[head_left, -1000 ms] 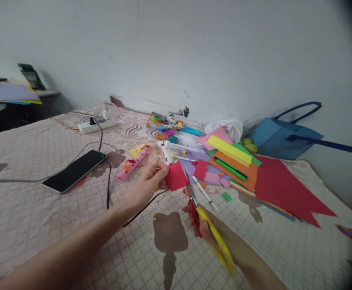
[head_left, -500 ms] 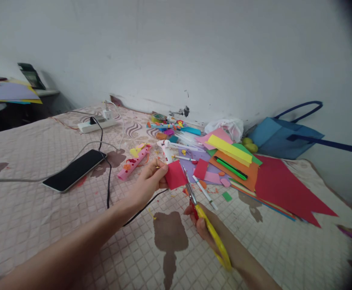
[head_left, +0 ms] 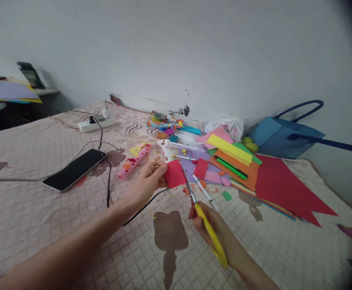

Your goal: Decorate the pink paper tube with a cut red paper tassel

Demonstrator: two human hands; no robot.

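Between the thumb and fingers of my left hand [head_left: 150, 179] is a small piece of red paper [head_left: 176, 174], raised over the table. My right hand [head_left: 210, 221] grips scissors [head_left: 210, 230] with yellow and red handles. Their metal blades point up and away, at the right edge of the red paper; whether they are cutting into it I cannot tell. Past my left hand lie a white glue gun [head_left: 165, 150] and a decorated pink paper tube [head_left: 135, 162]. A second red paper piece [head_left: 200, 168] and a white marker [head_left: 204, 191] lie beyond the blades.
A phone [head_left: 75, 170], a black cable [head_left: 108, 181] and a power strip [head_left: 97, 124] lie on the left. Coloured paper sheets [head_left: 280, 185] with a green cutter [head_left: 231, 167] are stacked on the right. Behind them, a blue bag [head_left: 284, 137] leans against the wall.
The scissor handles have swung slightly left, and my right fingers have drawn closer together around them. The red paper has shifted very little in my left hand.
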